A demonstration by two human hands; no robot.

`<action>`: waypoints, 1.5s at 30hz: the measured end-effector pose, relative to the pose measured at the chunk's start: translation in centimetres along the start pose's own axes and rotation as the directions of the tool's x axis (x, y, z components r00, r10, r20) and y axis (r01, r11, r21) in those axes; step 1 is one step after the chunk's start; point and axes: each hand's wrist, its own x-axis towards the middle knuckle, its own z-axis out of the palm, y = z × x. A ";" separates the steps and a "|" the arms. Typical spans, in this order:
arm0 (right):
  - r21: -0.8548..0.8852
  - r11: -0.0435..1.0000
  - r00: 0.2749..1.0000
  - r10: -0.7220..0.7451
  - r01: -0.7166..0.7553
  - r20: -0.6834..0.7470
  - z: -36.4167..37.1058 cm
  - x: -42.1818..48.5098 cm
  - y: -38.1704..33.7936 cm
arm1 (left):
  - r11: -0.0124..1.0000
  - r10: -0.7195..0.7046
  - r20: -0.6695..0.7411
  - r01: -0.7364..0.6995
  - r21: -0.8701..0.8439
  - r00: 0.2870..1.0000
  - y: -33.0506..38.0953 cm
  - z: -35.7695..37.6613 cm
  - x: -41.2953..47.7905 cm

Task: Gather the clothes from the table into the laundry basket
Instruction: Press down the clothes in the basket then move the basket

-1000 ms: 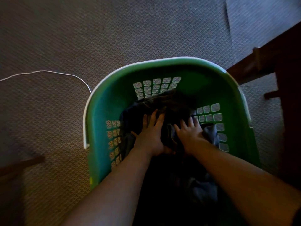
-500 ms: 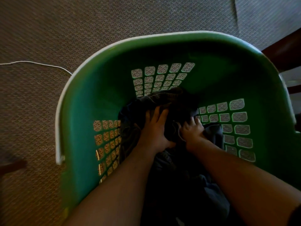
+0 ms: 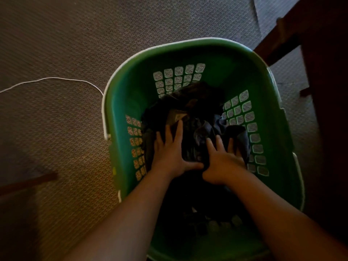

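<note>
A green laundry basket with a white rim stands on the carpet below me. A pile of dark clothes lies in its bottom. Both my arms reach down into it. My left hand lies flat on the left side of the pile, fingers straight and spread. My right hand rests flat on the right side, fingers spread, beside a grey-blue garment. Neither hand grips any cloth.
Patterned brown carpet surrounds the basket. A thin white cable runs across the floor to the basket's left rim. Dark wooden furniture stands close to the right of the basket. A dark wooden bar lies at the left.
Both hands have drawn back toward me across the pile and spread apart, flattening on the clothes. The view has pulled up and away from the basket.
</note>
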 end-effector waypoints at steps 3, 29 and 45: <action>-0.077 0.997 0.988 0.003 0.009 0.154 1.3 -1.8 0.3 | 0.979 -0.140 -0.021 0.142 0.147 0.990 -0.3 1.5 -3.4; -0.244 0.967 0.996 0.054 -0.068 -0.065 10.7 7.7 0.1 | 0.948 -0.280 0.133 0.253 0.192 0.951 -3.4 9.3 3.4; -0.092 0.996 0.910 -0.035 -0.004 -0.412 -1.8 7.5 -2.1 | 0.975 -0.148 -0.085 0.160 0.153 0.985 -0.3 -0.4 3.5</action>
